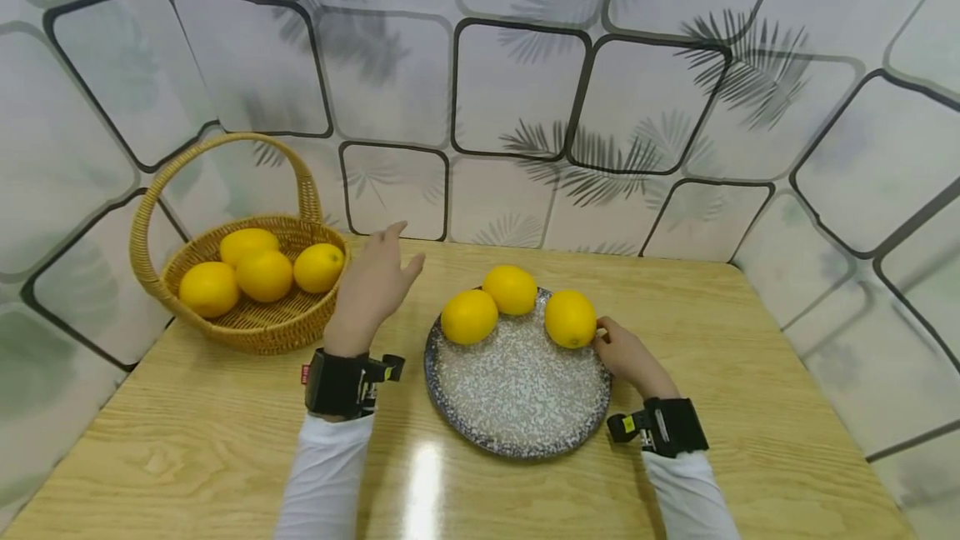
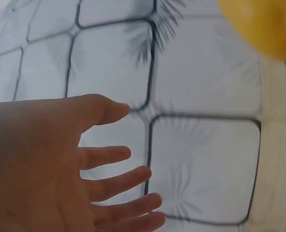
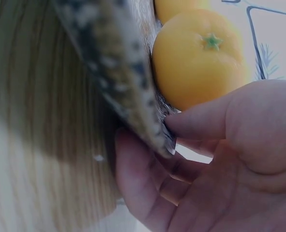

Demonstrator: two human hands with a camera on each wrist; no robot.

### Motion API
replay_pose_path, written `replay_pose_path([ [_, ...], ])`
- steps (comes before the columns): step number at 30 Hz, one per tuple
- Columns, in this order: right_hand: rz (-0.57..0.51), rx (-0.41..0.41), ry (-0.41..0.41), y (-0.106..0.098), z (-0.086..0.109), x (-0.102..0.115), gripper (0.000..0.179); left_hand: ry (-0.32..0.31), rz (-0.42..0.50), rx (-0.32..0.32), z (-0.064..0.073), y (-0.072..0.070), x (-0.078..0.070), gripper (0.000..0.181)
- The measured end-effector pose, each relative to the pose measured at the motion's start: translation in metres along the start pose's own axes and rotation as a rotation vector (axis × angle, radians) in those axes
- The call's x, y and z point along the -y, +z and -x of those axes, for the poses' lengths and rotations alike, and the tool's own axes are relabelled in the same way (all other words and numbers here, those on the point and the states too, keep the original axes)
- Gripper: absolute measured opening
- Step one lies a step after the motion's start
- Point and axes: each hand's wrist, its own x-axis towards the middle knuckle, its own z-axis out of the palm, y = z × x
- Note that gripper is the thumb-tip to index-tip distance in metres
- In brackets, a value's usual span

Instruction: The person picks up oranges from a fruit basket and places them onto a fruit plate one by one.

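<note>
My right hand [image 1: 628,355] pinches the right rim of a round speckled grey plate [image 1: 525,407]. In the right wrist view the thumb lies over the plate's edge [image 3: 128,92] and the fingers curl beneath it. An orange [image 1: 570,319] with a green star-shaped stem mark sits on the plate right by that thumb. Two more oranges, one [image 1: 469,317] at the left and one [image 1: 510,290] behind it, rest toward the plate's back. My left hand [image 1: 372,286] is raised beside the wicker basket [image 1: 277,338], fingers spread and holding nothing; the left wrist view shows its bare palm [image 2: 41,159].
Inside the basket, at the left of the wooden table [image 1: 202,432], lie several oranges [image 1: 264,275]; its tall handle [image 1: 225,140] arches above them. A patterned wall covering [image 1: 525,90] stands behind the table and along both sides.
</note>
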Motion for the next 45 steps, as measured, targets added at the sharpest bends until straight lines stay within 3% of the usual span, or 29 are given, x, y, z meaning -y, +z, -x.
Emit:
replay_pose_path([
  [5,-0.003,-0.001,-0.003,0.0,-0.001,-0.001,0.043,-0.073,-0.067,-0.1,-0.002,-0.005,0.032,0.06],
  [11,-0.019,0.003,0.019,0.001,-0.002,-0.001,0.043,-0.142,-0.065,-0.152,0.0,-0.007,0.065,0.06],
  [16,-0.014,0.004,0.023,0.001,-0.002,0.0,0.043,-0.186,-0.028,-0.166,-0.001,-0.006,0.085,0.065],
  [19,-0.018,0.013,0.023,0.0,-0.002,0.001,0.044,-0.214,0.0,-0.135,0.0,-0.005,0.094,0.068],
  [30,-0.012,-0.002,0.003,0.001,0.0,0.001,0.043,-0.248,0.079,-0.067,0.0,0.0,0.109,0.073],
  [45,-0.015,-0.003,0.002,0.003,-0.003,-0.001,0.044,-0.271,0.027,-0.099,0.003,0.001,0.108,0.067],
])
